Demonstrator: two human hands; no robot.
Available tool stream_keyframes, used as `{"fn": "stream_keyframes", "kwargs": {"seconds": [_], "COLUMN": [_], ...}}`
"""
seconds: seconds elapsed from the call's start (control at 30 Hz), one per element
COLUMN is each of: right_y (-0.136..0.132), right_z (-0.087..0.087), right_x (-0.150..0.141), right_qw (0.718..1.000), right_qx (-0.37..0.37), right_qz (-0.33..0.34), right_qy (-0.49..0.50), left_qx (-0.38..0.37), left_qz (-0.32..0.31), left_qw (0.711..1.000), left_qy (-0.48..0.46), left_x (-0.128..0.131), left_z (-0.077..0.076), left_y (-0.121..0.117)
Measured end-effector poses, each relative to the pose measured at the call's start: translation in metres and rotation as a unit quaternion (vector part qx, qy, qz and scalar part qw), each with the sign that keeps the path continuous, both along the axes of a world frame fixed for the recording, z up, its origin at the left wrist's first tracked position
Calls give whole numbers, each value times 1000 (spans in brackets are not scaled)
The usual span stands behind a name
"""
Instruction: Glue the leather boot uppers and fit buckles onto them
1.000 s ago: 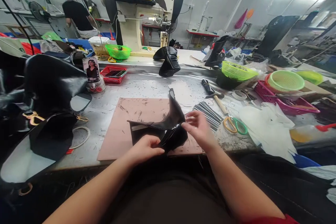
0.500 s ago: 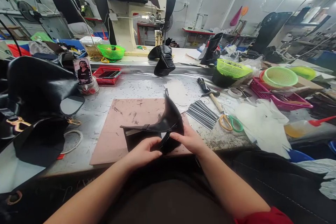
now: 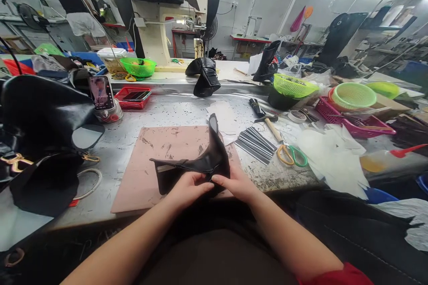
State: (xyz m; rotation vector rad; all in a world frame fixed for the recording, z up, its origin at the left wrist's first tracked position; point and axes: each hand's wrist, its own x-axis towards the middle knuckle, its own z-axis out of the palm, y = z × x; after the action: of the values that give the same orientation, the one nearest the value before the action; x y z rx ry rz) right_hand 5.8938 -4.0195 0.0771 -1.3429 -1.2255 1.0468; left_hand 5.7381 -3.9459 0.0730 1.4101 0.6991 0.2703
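Observation:
A black leather boot upper (image 3: pixel 217 156) with a zipper along its side rests over the pink board (image 3: pixel 133 173) at the bench's front edge. My left hand (image 3: pixel 190 187) is closed on its lower edge, thumb on top. From the right, my right hand (image 3: pixel 236 182) grips the same upper, its thumb pressed near the zipper and its other fingers partly hidden behind the leather. The two thumb tips almost meet. Beside the board, to the right, lies a fan of dark, white-edged strips (image 3: pixel 257 144).
A hammer (image 3: pixel 273 129) and scissors (image 3: pixel 292 156) lie to the right, near white paper sheets (image 3: pixel 331 156). Black leather pieces (image 3: pixel 43 111) are piled at left. Another black upper (image 3: pixel 205 78) sits before the sewing machine (image 3: pixel 154 22). A person (image 3: pixel 76 9) stands at back left.
My right hand has moved from the zipper pull to grip the upper's right side, and its thumb has come closer to my left. The view has shifted slightly right.

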Motion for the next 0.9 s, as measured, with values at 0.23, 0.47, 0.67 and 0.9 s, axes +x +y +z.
{"fn": "stream_keyframes", "kwargs": {"seconds": [0.23,0.47,0.67,0.9], "right_y": [1,-1,8,48], "right_z": [-7,-3,15,3], "right_x": [4,3,-3,-2], "right_qw": [997,999,993,948], "right_qx": [-42,-28,59,130], "right_qz": [15,4,-63,-69], "right_qy": [62,38,-82,-281], "left_qx": [-16,-15,132,286], "left_qz": [21,16,18,42], "left_qw": [999,1000,991,957], "left_qy": [18,14,-11,34], "left_x": [5,6,7,-17], "left_z": [1,4,22,1], "left_y": [-4,-6,4,30]}}
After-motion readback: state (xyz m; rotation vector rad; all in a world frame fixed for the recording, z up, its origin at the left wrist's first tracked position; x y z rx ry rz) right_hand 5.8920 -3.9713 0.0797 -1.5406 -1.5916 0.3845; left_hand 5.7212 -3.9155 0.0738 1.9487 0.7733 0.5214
